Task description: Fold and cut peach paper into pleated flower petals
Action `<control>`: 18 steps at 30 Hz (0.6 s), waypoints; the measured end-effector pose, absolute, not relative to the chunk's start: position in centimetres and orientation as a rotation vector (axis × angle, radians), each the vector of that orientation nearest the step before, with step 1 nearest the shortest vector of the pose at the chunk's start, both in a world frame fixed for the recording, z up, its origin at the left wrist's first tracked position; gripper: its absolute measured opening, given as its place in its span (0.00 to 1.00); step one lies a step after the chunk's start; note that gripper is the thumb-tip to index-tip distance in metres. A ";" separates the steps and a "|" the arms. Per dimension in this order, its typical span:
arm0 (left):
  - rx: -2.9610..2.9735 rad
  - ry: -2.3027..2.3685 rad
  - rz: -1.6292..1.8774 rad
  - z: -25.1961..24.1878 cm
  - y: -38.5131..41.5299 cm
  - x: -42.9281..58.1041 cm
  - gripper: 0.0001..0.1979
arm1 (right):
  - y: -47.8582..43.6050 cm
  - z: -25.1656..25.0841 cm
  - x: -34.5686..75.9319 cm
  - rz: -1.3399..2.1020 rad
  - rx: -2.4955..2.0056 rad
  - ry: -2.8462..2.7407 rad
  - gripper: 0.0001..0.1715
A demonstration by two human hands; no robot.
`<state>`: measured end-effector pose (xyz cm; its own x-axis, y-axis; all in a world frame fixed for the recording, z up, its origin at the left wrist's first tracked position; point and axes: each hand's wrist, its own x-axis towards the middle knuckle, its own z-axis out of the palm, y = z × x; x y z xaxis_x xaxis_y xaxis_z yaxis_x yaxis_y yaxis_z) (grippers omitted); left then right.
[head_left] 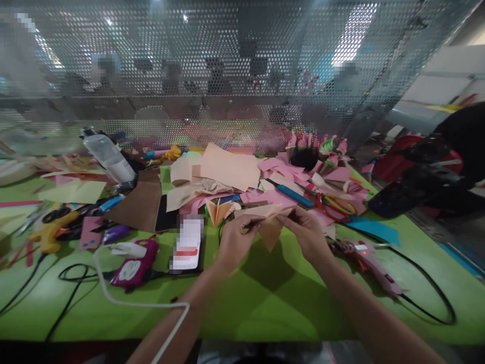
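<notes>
Just below the middle of the frame, I've got the tan paper (270, 233) strung between both hands, left hand (235, 241) on one side and right hand (305, 230) on the other. Fingers on each are pinched onto its upper part, so neither hand is nearer; they're both touching it. From the fingers, the darker flap drops toward the bottom of the frame and ends in a point. I'd call its long axis up-down, while the paler upper part spreads sideways. Looks lifted off the tabletop (273, 308) to me, going by the shadow underneath.

Room-wise, best space is straight down: bare green right to the near edge at the bottom. Up top it's cramped, since the paper heap (231, 164) starts just past the fingertips and a folded piece (216, 213) sits beside the left knuckles. Phone (188, 241) limits things to the left, glue gun (373, 268) to the right. Also, I'd mind the white cable (142, 304) crossing the left forearm, could snag.
</notes>
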<state>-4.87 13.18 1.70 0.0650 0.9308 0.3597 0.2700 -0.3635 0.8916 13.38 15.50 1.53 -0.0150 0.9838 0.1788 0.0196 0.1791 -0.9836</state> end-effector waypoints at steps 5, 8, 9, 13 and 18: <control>1.608 1.151 1.299 2.0 12.9 -4.7 0.18 | 15.6 1.7 13.3 1.086 -1.078 -1.179 0.17; 1.611 1.153 1.281 2.1 12.8 -4.7 0.18 | 15.5 2.0 13.0 1.218 -1.002 -1.065 0.17; 1.612 1.152 1.275 2.1 12.9 -4.7 0.19 | 15.5 2.0 12.9 1.235 -0.994 -1.043 0.17; 1.583 1.152 1.231 2.0 13.1 -4.8 0.21 | 15.3 2.0 12.8 1.197 -1.003 -0.997 0.19; 1.530 1.152 1.095 2.3 13.1 -4.6 0.16 | 15.1 2.0 12.6 1.179 -1.019 -1.016 0.19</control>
<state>-4.58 13.11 2.33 0.1728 0.9766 0.1280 0.1774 -0.1587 0.9713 12.59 15.10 1.96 0.1005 0.9919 0.0774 -0.2225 0.0982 -0.9700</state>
